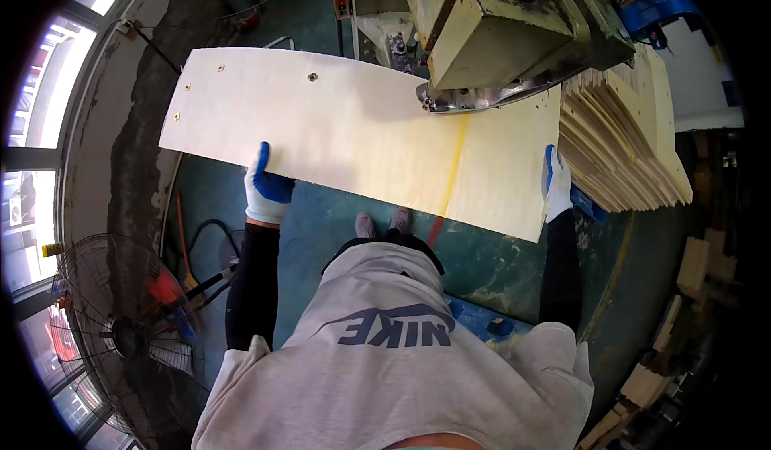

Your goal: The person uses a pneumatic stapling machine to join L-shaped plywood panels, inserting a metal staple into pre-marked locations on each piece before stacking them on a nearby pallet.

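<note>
One board (361,129), pale and long, lies crosswise in front of the person, its left part narrowing to a slanted end; four small metal inserts are counted in it, three near the left end and one near the far edge; one yellow stripe crosses its right part.

Two gloved hands are at the board; the left hand (269,187) is at the near edge, thumb on the upper face, its grip closed on the board with the fingers partly hidden; the right hand (558,183) lies along the right end, near the near corner, palm toward the edge; its fingers are partly hidden, so how far that grip is closed cannot be told.

One machine (498,40) overhangs the far edge right of centre; its metal foot (466,98) is above the board, contact not determinable; room over the board is tightest here.

One stack (622,141) of similar boards stands just beside the right end, leaving little room on that side; its layers are too fine to count.

The left end is free, well apart from the wall (88,121); green floor (321,209) shows between the near edge and two shoes (381,223); one fan (127,336) stands at lower left, apart from the board.
</note>
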